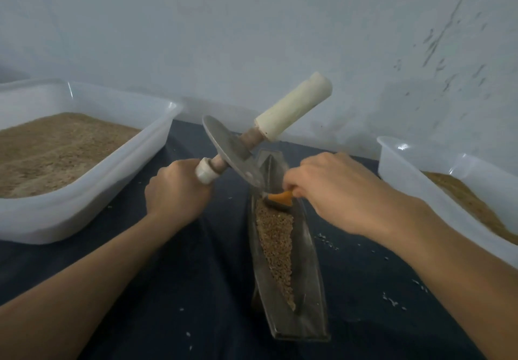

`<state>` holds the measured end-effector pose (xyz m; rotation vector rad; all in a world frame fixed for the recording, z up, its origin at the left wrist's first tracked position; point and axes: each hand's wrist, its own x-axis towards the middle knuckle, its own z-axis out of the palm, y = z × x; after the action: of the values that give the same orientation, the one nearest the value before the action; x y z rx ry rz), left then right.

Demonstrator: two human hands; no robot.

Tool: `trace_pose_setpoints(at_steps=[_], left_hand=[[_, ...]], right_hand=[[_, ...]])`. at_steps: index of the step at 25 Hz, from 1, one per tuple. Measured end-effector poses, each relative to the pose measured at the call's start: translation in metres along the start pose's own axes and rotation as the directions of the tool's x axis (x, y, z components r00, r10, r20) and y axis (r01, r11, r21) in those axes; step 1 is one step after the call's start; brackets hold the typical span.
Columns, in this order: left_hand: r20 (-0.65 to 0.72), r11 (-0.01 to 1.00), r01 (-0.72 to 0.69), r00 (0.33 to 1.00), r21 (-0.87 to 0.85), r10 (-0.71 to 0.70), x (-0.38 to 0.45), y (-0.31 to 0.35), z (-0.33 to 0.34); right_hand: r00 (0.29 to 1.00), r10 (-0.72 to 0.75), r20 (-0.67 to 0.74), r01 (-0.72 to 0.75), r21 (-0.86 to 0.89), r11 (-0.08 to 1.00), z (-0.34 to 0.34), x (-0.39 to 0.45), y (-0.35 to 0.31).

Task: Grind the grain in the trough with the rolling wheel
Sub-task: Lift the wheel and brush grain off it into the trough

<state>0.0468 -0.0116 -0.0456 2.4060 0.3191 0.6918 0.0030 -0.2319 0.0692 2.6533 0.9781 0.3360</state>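
Note:
A narrow, boat-shaped metal trough lies lengthwise on the dark cloth, with brown grain along its groove. The rolling wheel is a grey metal disc on a wooden axle with cream handles. It is tilted and lifted, its lower edge near the trough's far end. My left hand grips the near handle of the wheel. My right hand holds a small orange-handled brush or scoop against the grain at the far end, right under the disc's edge. The far handle sticks up free.
A white plastic tub with brown grain stands at the left. A second white tub with grain is at the right edge. Loose grains dot the dark cloth near the trough. A pale wall rises close behind.

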Motion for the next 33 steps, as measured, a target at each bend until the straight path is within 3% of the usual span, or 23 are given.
trace_pose_setpoints(at_steps=[3, 7, 11, 16, 25, 30, 33], left_hand=[[0.001, 1.0, 0.011, 1.0, -0.021, -0.011, 0.0, -0.002, 0.0], [0.013, 1.0, 0.014, 1.0, -0.008, -0.014, -0.001, -0.001, 0.002], [0.05, 0.999, 0.02, 0.999, -0.043, -0.018, -0.002, 0.0, 0.004], [0.03, 0.999, -0.004, 1.0, -0.034, 0.005, -0.001, -0.002, 0.002], [0.022, 0.998, -0.018, 1.0, -0.052, 0.019, -0.003, 0.002, -0.001], [0.016, 0.998, -0.012, 1.0, -0.069, 0.013, -0.003, 0.003, -0.002], [0.005, 0.997, -0.016, 1.0, -0.071, 0.016, -0.002, 0.002, -0.002]], right_hand=[[0.999, -0.009, -0.042, 0.011, 0.058, 0.998, -0.006, -0.02, 0.009], [0.995, 0.099, -0.006, -0.092, 0.33, 0.94, -0.058, -0.037, 0.048], [0.988, -0.034, 0.152, -0.064, 0.594, 0.802, -0.081, -0.038, 0.051], [0.975, -0.159, 0.153, 0.013, 0.678, 0.735, -0.067, -0.021, 0.042], [0.951, -0.075, 0.299, -0.117, 0.574, 0.811, -0.028, 0.02, 0.046], [0.976, -0.043, 0.215, -0.094, 0.586, 0.805, -0.035, 0.02, 0.062], [0.972, -0.111, 0.207, -0.055, 0.661, 0.748, -0.048, 0.014, 0.068]])
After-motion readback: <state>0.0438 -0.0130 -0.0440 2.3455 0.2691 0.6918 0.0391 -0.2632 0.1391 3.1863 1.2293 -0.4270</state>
